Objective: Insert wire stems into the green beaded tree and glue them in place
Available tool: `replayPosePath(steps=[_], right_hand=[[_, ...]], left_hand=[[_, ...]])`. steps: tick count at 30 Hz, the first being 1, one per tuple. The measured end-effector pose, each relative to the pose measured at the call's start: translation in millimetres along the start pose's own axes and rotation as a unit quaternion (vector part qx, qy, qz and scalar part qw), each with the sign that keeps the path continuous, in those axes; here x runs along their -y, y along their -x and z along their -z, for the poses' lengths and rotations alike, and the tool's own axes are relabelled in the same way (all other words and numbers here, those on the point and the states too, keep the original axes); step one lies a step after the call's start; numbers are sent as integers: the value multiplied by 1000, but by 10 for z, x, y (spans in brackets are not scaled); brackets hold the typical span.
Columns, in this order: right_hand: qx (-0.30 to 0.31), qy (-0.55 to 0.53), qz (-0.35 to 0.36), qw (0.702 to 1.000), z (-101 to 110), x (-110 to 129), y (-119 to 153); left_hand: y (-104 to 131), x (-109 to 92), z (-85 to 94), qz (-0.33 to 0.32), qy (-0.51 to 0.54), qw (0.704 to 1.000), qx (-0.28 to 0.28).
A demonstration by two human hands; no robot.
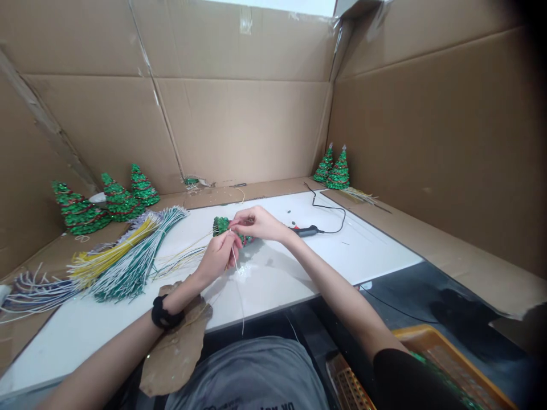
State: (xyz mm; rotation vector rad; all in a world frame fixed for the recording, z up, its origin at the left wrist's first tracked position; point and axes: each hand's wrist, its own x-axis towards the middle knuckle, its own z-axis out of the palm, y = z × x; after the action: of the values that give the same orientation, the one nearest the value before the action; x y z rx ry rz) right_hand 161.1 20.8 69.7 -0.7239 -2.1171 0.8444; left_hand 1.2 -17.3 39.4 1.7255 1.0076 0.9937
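The left hand (223, 250) and right hand (257, 224) meet above the white tabletop (363, 247), each grip apparently pinching a white string (235, 257) beside a partly hidden green tinsel tree (220, 225). A sharp tug could snap the string or snag its end trailing near.

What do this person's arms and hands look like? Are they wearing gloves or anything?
No gloves: the left hand and right hand are bare. A chunky black band circles the left wrist. Both forearms are bare; a black sleeve covers the upper right arm.
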Motion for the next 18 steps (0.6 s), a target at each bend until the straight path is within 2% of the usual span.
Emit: replayPosePath(steps=[4, 7, 9, 11, 14, 16, 18], right_hand=[[33, -179, -19, 983, -42, 78, 7], [58, -248, -49, 966, -87, 60, 2], [47, -273, -61, 959, -106, 19, -13], [-31, -289, -61, 955, -106, -26, -35], [-199, -289, -45, 935, -89, -65, -69], [-238, -280, -33, 930, -86, -59, -80], [-226, -272, -31, 935, -98, -32, -80]], left_hand=[[6, -91, 29, -49, 46, 998, 7], [3, -86, 61, -73, 58, 995, 23], [-8, -60, 76, -80, 61, 994, 35], [-25, -28, 79, -79, 59, 994, 52], [-54, 20, 66, -74, 67, 992, 83], [-69, 47, 57, -66, 88, 990, 86], [-78, 64, 51, -57, 105, 989, 83]])
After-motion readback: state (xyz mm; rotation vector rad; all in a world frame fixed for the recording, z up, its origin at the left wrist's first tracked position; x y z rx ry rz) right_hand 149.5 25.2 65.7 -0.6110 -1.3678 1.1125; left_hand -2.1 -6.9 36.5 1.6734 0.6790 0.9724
